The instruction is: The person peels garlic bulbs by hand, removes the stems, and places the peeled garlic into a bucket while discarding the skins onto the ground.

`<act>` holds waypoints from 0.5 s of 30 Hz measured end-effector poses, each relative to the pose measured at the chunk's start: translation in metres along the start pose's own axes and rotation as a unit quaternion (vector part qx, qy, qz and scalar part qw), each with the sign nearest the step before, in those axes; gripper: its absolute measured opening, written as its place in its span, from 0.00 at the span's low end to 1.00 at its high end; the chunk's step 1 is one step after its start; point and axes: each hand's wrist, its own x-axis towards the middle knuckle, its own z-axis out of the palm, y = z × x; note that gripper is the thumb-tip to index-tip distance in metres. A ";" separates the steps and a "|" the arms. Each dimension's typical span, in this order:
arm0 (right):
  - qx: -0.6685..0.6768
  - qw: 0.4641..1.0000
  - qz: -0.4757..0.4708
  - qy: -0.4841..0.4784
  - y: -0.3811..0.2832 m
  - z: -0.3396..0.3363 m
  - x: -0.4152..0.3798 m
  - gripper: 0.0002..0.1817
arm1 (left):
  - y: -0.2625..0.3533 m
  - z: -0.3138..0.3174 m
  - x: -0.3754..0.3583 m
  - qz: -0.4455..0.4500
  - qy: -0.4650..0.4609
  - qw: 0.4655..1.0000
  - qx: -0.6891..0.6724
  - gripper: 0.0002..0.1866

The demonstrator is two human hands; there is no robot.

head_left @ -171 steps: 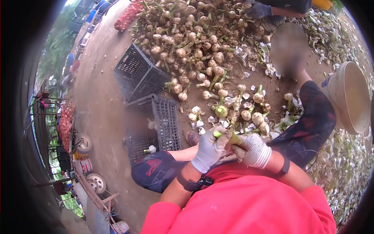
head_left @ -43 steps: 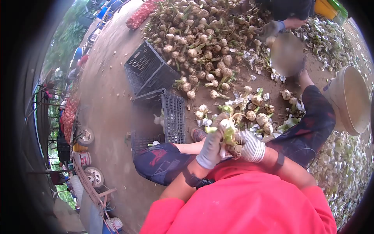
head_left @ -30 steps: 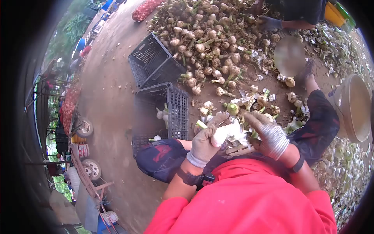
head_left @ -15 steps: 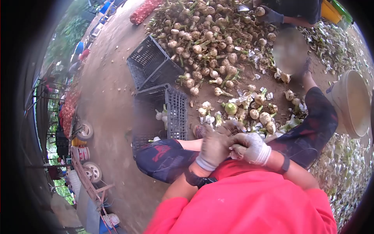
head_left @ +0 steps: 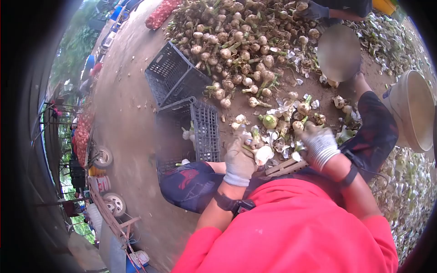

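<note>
My left hand (head_left: 240, 160), in a soiled white-cuffed glove, is closed around a garlic bulb (head_left: 264, 155); its pale, peeled side faces right and a green stem runs back into the fingers. My right hand (head_left: 318, 143), gloved too, reaches down over the loose bulbs on the ground in front of me. Its blurred fingers are beside a soil-marked garlic bulb (head_left: 298, 125); whether they grip anything I cannot make out. White skins (head_left: 275, 141) and a greenish bulb (head_left: 270, 121) lie between the hands.
A large heap of garlic (head_left: 236, 45) spreads ahead. Two black plastic crates (head_left: 207, 129) stand at left. A white bucket (head_left: 414, 111) is at right, near peelings (head_left: 409, 195). Wooden slats (head_left: 287, 167) lie by my lap. Another person's gloved hand (head_left: 314, 10) is at the heap.
My hands were together near my lap and have parted. The left now holds the pale bulb out in front; the right has moved forward and right over the loose bulbs.
</note>
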 end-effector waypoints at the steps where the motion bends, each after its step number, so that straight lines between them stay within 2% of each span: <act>1: 0.003 0.997 -0.055 0.045 -0.011 0.003 0.000 0.18 | 0.003 0.010 -0.002 0.032 0.023 0.999 0.023 0.15; 2: 0.142 0.990 -0.008 0.009 -0.023 0.006 0.003 0.19 | 0.003 0.017 0.000 0.106 0.012 0.991 0.076 0.17; 3: 0.280 0.959 0.043 -0.026 -0.037 0.009 0.004 0.20 | 0.003 0.024 0.000 0.176 0.000 0.976 0.132 0.20; 4: 0.303 0.948 0.060 -0.079 -0.048 0.012 0.010 0.20 | 0.003 0.038 -0.004 0.175 -0.004 0.975 0.134 0.20; 5: 0.324 0.934 0.078 -0.128 -0.057 0.017 0.017 0.21 | 0.001 0.053 -0.010 0.247 0.019 0.927 0.282 0.16; 6: 0.377 0.915 0.073 -0.123 -0.062 0.023 0.024 0.13 | -0.003 0.056 -0.013 0.280 0.025 0.892 0.354 0.15; 7: 0.395 0.898 0.141 -0.136 -0.072 0.010 0.029 0.12 | -0.006 0.059 -0.016 0.313 0.036 0.850 0.422 0.14; 9: 0.499 0.836 0.215 -0.082 -0.075 0.018 0.032 0.17 | -0.009 0.059 -0.017 0.404 -0.082 0.754 0.511 0.18; 10: 0.514 0.830 0.206 -0.062 -0.075 0.024 0.034 0.15 | -0.005 0.062 -0.020 0.427 -0.130 0.663 0.601 0.23; 11: 0.529 0.824 0.198 -0.043 -0.073 0.030 0.035 0.14 | -0.006 0.066 -0.021 0.427 -0.136 0.663 0.600 0.23; 12: 0.486 0.856 0.173 -0.032 -0.069 0.035 0.037 0.10 | -0.007 0.070 -0.022 0.445 -0.150 0.648 0.600 0.22; 13: 0.487 0.856 0.175 -0.025 -0.065 0.038 0.038 0.10 | -0.008 0.072 -0.021 0.463 -0.163 0.633 0.599 0.21; 14: 0.455 0.874 0.169 0.002 -0.061 0.041 0.039 0.09 | -0.009 0.071 -0.017 0.420 -0.137 0.709 0.550 0.19; 15: 0.422 0.891 0.164 0.024 -0.057 0.041 0.038 0.09 | -0.006 0.071 -0.014 0.418 -0.137 0.709 0.551 0.19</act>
